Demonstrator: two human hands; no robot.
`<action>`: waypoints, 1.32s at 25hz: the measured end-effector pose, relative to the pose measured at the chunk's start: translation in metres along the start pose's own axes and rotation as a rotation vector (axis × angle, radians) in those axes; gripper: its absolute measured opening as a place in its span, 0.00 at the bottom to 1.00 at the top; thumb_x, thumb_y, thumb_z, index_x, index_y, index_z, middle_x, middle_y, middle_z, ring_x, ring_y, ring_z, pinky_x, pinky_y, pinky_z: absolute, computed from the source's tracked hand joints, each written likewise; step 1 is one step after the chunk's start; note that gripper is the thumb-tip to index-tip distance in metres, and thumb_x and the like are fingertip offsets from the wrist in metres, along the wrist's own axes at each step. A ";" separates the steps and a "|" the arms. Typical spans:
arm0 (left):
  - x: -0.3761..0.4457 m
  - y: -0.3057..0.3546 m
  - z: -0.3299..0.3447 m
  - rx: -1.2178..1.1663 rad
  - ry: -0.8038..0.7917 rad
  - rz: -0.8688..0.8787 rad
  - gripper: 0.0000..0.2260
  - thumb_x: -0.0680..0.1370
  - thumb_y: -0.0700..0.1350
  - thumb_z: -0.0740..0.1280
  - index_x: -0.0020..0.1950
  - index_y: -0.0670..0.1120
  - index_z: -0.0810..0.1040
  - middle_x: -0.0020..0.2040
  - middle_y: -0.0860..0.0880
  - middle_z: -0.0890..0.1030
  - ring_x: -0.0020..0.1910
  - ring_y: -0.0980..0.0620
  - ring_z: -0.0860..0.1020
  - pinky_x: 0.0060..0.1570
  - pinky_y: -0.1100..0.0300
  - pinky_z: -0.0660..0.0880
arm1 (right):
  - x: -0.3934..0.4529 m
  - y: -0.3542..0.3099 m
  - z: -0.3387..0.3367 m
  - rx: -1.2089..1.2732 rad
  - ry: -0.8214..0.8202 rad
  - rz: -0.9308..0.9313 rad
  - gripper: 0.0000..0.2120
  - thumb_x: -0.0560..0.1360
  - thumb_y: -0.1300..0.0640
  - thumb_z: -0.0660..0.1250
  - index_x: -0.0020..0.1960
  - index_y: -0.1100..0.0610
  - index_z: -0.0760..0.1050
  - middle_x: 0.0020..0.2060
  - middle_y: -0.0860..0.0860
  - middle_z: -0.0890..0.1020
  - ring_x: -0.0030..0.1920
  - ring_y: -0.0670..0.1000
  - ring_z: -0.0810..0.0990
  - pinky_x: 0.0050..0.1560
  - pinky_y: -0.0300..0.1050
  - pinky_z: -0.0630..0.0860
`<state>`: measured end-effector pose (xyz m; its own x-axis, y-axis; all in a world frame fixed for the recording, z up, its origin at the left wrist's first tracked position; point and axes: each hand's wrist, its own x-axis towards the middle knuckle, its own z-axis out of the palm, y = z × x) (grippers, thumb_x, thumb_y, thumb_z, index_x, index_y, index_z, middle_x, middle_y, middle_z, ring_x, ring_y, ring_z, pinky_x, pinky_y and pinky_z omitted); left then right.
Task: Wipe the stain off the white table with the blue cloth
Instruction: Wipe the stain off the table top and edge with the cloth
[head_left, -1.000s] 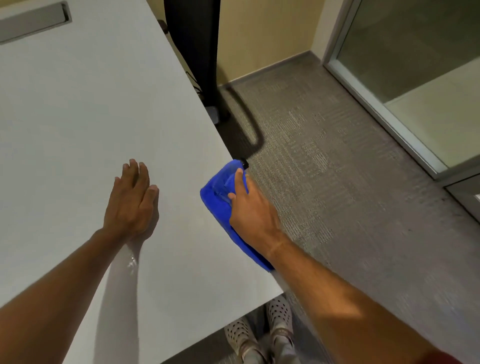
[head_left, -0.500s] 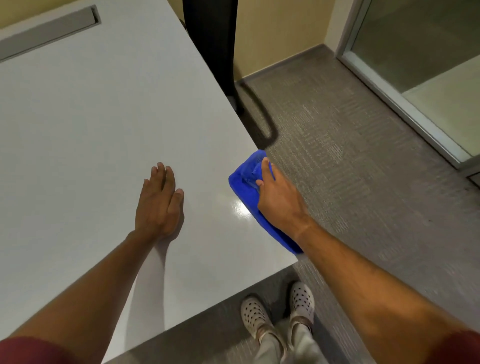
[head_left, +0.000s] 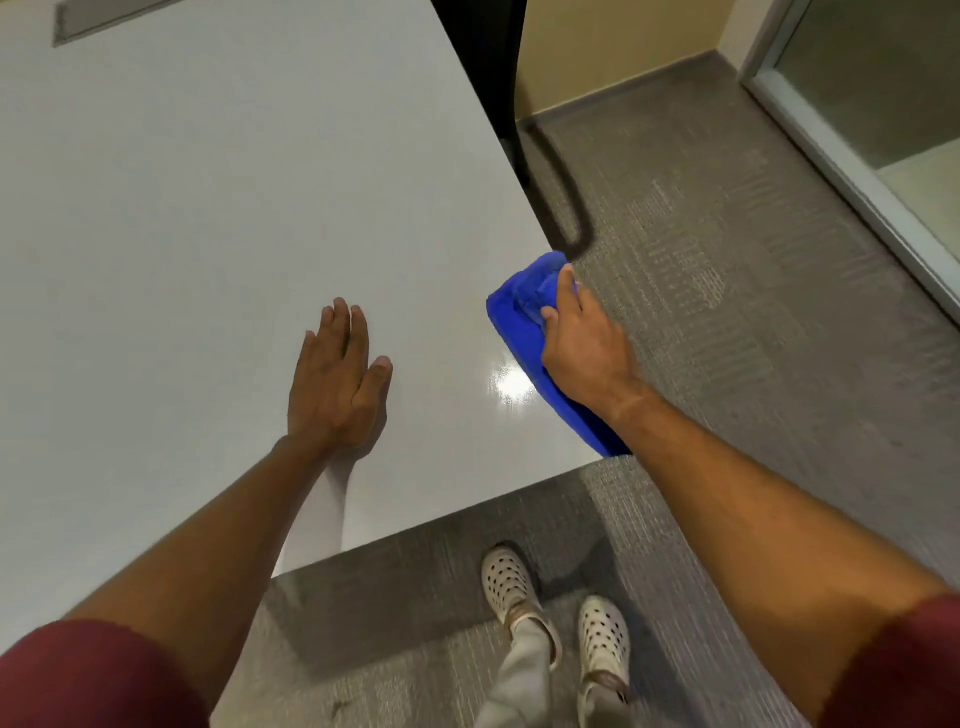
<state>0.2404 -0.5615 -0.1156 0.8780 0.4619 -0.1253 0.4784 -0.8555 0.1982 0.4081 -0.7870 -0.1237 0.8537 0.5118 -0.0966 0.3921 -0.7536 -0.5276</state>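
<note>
Pressing folded blue cloth (head_left: 524, 332) under right hand (head_left: 584, 345) at smooth white table (head_left: 208, 208) corner, fingers apparently curled over cloth; left hand (head_left: 337, 384) flat, spread.

Grey carpet (head_left: 727, 312), white perforated clogs (head_left: 506, 582)

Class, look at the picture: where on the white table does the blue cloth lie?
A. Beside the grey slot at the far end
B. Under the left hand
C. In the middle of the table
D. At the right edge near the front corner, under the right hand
D: the cloth lies along the table's right edge by the near corner, with the right hand on it; the left hand lies flat on bare table.
</note>
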 end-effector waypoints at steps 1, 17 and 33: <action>-0.008 -0.001 0.001 0.012 0.000 -0.009 0.31 0.80 0.55 0.44 0.80 0.42 0.45 0.81 0.45 0.43 0.79 0.51 0.41 0.77 0.52 0.41 | -0.013 0.004 0.000 0.000 0.001 -0.009 0.28 0.84 0.52 0.52 0.80 0.60 0.48 0.72 0.58 0.67 0.61 0.61 0.76 0.52 0.53 0.73; -0.033 -0.005 0.005 -0.036 0.023 -0.052 0.34 0.78 0.58 0.48 0.80 0.42 0.47 0.81 0.45 0.46 0.79 0.51 0.43 0.76 0.53 0.41 | -0.033 0.005 -0.011 -0.004 -0.048 -0.042 0.28 0.84 0.52 0.52 0.80 0.59 0.47 0.75 0.58 0.64 0.63 0.62 0.75 0.57 0.57 0.73; -0.080 -0.019 0.023 0.006 0.110 -0.077 0.32 0.80 0.58 0.50 0.80 0.45 0.47 0.81 0.47 0.47 0.79 0.52 0.45 0.75 0.54 0.43 | -0.112 -0.010 0.017 -0.338 0.082 -0.111 0.31 0.82 0.44 0.46 0.78 0.63 0.54 0.78 0.63 0.55 0.79 0.60 0.50 0.78 0.58 0.48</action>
<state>0.1608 -0.5877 -0.1314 0.8353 0.5488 -0.0326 0.5445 -0.8178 0.1861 0.3029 -0.8296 -0.1216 0.8189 0.5736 0.0204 0.5632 -0.7963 -0.2205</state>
